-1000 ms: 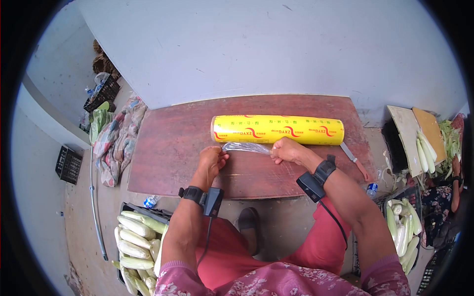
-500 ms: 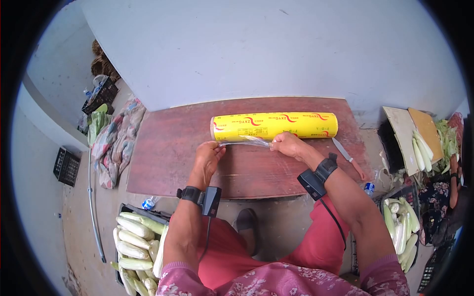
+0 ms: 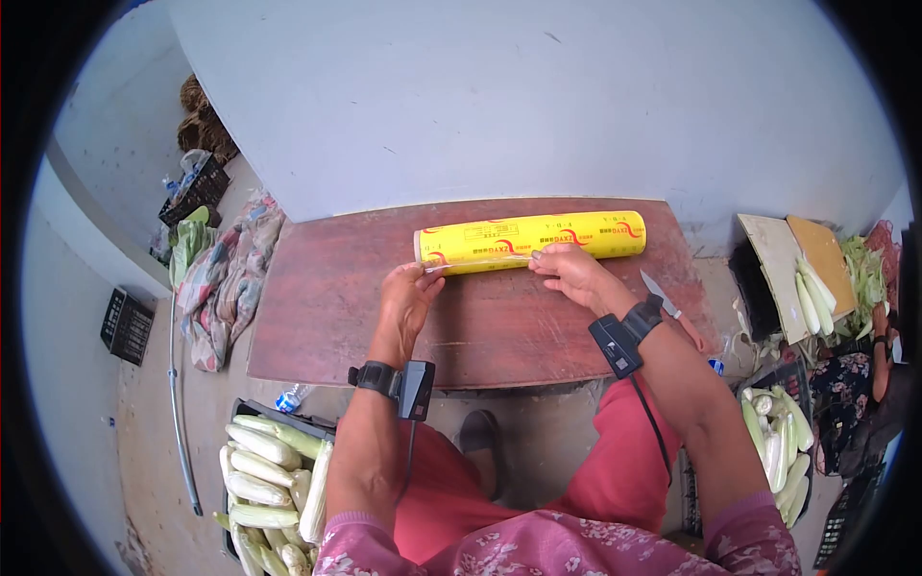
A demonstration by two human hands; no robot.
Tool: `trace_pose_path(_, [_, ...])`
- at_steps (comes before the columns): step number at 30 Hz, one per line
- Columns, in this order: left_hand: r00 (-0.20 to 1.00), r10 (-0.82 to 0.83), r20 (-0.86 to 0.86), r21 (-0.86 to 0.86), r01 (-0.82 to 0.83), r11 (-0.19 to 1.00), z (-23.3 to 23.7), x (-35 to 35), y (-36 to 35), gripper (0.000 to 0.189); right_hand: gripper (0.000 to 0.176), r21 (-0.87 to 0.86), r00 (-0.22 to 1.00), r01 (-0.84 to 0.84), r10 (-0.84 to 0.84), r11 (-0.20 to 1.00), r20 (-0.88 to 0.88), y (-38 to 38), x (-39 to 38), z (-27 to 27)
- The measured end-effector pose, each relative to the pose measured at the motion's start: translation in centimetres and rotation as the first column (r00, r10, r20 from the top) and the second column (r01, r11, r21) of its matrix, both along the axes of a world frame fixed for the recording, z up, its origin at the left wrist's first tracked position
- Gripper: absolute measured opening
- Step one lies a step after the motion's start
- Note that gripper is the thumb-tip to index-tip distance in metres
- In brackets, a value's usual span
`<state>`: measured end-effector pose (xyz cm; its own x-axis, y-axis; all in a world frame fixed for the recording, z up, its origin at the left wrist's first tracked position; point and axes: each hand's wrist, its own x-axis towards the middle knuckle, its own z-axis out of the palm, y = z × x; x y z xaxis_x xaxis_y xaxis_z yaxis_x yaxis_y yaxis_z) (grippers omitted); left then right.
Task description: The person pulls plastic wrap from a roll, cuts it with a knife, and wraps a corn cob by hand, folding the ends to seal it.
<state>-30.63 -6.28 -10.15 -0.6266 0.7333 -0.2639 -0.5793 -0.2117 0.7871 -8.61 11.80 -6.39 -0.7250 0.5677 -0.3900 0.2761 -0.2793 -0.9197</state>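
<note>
A yellow printed roll of cling film [image 3: 533,230] lies lengthwise on the reddish-brown table [image 3: 317,307]. Along its near side, a thin clear edge of film [image 3: 485,261] stretches between my two hands. My left hand [image 3: 409,293] pinches this edge by the roll's left end. Right of the roll's middle, my right hand [image 3: 576,276] pinches the same edge between thumb and finger, its other fingers loosely curled. A knife [image 3: 674,312] with a reddish handle rests on the table to the right of my right hand.
Crates of pale corn ears stand at lower left [image 3: 264,480] and lower right [image 3: 778,442]. A wall [image 3: 538,106] rises behind the table. Crumpled cloth [image 3: 226,288] and a pole [image 3: 181,422] lie left. Another person's arm [image 3: 880,355] shows at far right.
My hands have moved slightly away from me, closer against the roll. The roll's printing has shifted, as if it turned, and the bunched film strip now looks straighter and tauter.
</note>
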Motion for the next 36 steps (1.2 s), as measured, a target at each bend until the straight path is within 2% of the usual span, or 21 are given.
trace_pose_path(4, [1.0, 0.003, 0.002, 0.053, -0.003, 0.999, 1.6, 0.3, 0.2, 0.012, 0.018, -0.059, 0.991, 0.042, -0.049, 0.997, -0.126, 0.5, 0.0, -0.2])
trace_pose_path(10, [1.0, 0.03, -0.002, 0.057, -0.03, 0.998, 2.4, 0.4, 0.6, 0.013, 0.018, -0.022, 0.976, 0.003, -0.008, 1.0, -0.22, 1.0, 0.0, -0.3])
trace_pose_path(13, [0.999, 0.04, 0.005, 0.044, -0.04, 0.998, 2.4, 0.3, 0.7, 0.014, 0.012, 0.022, 0.987, -0.005, 0.008, 1.0, -0.158, 0.3, 0.4, 0.6])
trace_pose_path(16, [0.998, 0.056, 0.003, 0.027, -0.056, 0.998, 2.4, 0.1, 0.9, 0.015, 0.021, 0.055, 0.996, -0.031, 0.035, 0.998, -0.087, -0.5, 0.4, -0.1])
trace_pose_path(19, [0.992, 0.126, -0.031, -0.017, -0.126, 0.992, 2.2, -0.2, 1.3, 0.009, 0.022, 0.125, 0.997, -0.079, 0.081, 0.989, -0.007, -1.9, 0.5, -0.4])
trace_pose_path(22, [0.984, 0.165, -0.064, 0.056, -0.162, 0.985, 1.2, -0.8, 2.0, 0.008, 0.02, 0.19, 0.997, -0.067, 0.07, 0.98, -0.01, -3.1, 0.6, -0.8])
trace_pose_path(26, [0.98, 0.151, -0.132, 0.138, -0.133, 0.981, -1.4, -2.7, 3.1, 0.008, 0.024, 0.309, 0.997, -0.078, 0.08, 0.948, 0.006, -3.5, 0.4, -2.1])
trace_pose_path(30, [0.986, 0.117, -0.12, 0.144, -0.1, 0.985, -0.4, -2.3, 2.8, 0.009, 0.025, 0.41, 0.995, -0.095, 0.083, 0.907, 0.048, -3.4, 0.0, -2.4])
trace_pose_path(33, [0.987, 0.095, -0.131, 0.159, -0.074, 0.985, -0.6, -2.3, 2.5, 0.01, 0.02, 0.435, 0.989, -0.143, 0.112, 0.889, 0.097, -3.5, -0.4, -2.3])
trace_pose_path(36, [0.989, 0.027, -0.143, 0.159, -0.004, 0.987, -1.3, -3.0, 1.6, 0.011, 0.022, 0.571, 0.977, -0.214, 0.174, 0.793, 0.125, -3.6, -0.3, -2.5])
